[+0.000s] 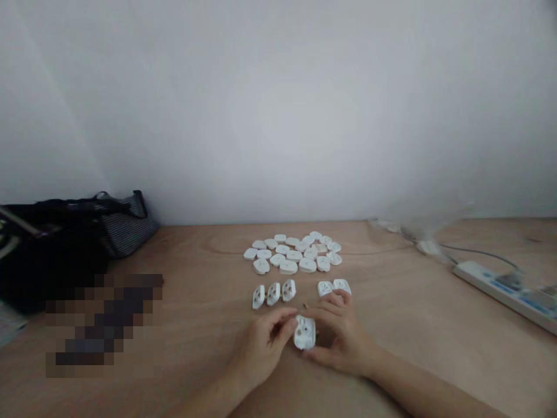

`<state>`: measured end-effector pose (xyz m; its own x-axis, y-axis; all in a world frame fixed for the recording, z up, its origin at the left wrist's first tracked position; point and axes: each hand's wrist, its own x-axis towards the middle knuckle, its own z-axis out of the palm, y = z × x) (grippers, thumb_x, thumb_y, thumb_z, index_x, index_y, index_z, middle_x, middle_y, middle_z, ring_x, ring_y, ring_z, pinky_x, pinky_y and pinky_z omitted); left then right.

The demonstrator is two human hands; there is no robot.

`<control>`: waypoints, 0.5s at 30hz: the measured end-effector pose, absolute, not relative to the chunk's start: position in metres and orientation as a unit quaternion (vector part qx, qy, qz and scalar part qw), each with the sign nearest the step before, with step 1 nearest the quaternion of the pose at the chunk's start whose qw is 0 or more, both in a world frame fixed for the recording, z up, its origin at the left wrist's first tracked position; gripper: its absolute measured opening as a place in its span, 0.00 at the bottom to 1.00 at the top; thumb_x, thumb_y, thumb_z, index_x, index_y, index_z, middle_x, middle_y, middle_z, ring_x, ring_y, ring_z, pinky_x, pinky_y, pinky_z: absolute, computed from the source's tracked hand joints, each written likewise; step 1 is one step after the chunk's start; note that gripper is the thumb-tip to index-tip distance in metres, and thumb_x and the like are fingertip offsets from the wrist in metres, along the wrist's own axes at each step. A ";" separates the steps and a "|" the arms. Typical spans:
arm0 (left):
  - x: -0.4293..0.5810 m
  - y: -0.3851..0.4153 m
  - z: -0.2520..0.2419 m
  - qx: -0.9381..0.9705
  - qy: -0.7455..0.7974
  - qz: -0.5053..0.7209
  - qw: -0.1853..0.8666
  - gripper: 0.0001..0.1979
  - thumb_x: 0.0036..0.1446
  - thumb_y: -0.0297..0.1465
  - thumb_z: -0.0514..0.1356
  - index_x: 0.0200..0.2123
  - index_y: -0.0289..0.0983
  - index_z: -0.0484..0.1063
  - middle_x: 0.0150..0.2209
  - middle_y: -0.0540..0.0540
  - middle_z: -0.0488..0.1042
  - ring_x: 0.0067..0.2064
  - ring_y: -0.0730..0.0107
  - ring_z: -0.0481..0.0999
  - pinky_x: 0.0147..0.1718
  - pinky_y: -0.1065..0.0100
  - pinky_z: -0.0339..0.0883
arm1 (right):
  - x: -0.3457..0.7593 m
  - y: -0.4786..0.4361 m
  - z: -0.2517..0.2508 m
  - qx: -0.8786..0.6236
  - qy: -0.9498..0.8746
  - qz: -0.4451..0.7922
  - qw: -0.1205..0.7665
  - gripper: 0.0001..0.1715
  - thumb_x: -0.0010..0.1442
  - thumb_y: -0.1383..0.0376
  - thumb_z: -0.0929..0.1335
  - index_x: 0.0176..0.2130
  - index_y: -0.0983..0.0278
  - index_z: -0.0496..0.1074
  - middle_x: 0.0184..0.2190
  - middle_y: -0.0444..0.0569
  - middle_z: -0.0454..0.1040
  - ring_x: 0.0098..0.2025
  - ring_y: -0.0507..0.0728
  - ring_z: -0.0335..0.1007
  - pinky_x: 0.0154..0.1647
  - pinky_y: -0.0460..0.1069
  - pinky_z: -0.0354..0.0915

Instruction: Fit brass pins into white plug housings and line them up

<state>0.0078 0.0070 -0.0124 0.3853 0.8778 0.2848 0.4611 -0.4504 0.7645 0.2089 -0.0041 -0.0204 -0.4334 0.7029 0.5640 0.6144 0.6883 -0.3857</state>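
Observation:
Both my left hand (261,348) and my right hand (339,337) hold a white plastic plug casing (304,333) upright between their fingers, its face with small holes turned towards me. Just beyond my right fingertips lie a pair of similar casings (333,287). To the left of them stands a row of 3 casings (273,294) with brownish metal showing in their holes. Farther away, a tight cluster of several white casings (291,253) lies flat on the wooden table (391,302). A tiny brownish part (305,305) lies just above the held casing.
A black bag with a striped grey pouch (126,227) stands at the back left of the table. A pixelated blurred patch (104,325) covers something in front of it. A white power strip (505,290) with a grey cable lies at the right. A white wall rises behind.

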 end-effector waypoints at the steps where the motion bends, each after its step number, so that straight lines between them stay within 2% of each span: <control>1: 0.006 0.008 -0.011 0.787 0.429 0.350 0.273 0.11 0.60 0.31 0.55 0.43 0.38 0.74 0.37 0.47 0.78 0.38 0.66 0.77 0.38 0.69 0.69 | 0.210 -0.003 -0.021 -0.393 -0.842 0.064 0.365 0.28 0.45 0.55 0.73 0.47 0.57 0.69 0.37 0.46 0.75 0.40 0.59 0.66 0.51 0.59 0.48; 8: -0.003 0.013 -0.009 0.850 0.407 0.291 0.168 0.08 0.54 0.26 0.59 0.34 0.38 0.79 0.31 0.47 0.73 0.33 0.66 0.74 0.33 0.69 0.67 | 0.219 0.001 -0.025 -0.446 -0.813 0.064 0.368 0.25 0.45 0.55 0.73 0.43 0.58 0.71 0.33 0.47 0.74 0.39 0.60 0.65 0.49 0.59 0.49; 15: 0.002 0.012 -0.012 0.851 0.401 0.292 0.171 0.07 0.55 0.24 0.58 0.29 0.37 0.77 0.31 0.47 0.73 0.34 0.66 0.74 0.34 0.69 0.67 | 0.215 -0.001 -0.022 -0.426 -0.824 0.074 0.367 0.26 0.44 0.55 0.72 0.43 0.58 0.70 0.35 0.46 0.74 0.40 0.60 0.66 0.49 0.58 0.50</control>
